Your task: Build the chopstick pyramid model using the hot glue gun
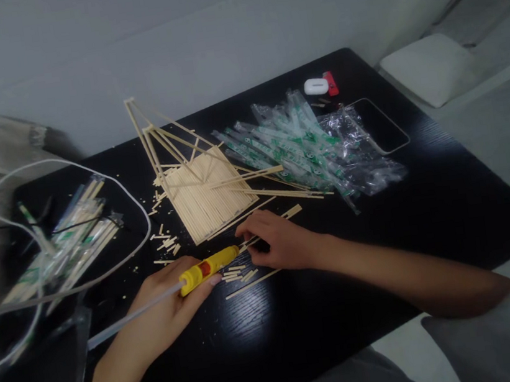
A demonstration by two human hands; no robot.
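Note:
My left hand is closed around a yellow hot glue gun, with a long whitish glue stick coming out of its back end. The nozzle points right, toward the fingers of my right hand. Those fingers pinch a narrow wooden stick piece, whose far end shows beyond my knuckles. Short cut stick pieces and one longer stick lie below the nozzle. Just behind my hands rests a flat panel of sticks, with a frame of slanting sticks standing over it.
Crumpled plastic wrappers cover the table's back right, near a phone-shaped dark object and a white case. Bundled wrapped sticks lie at left under a looping white cable. Small offcuts are scattered beside the panel.

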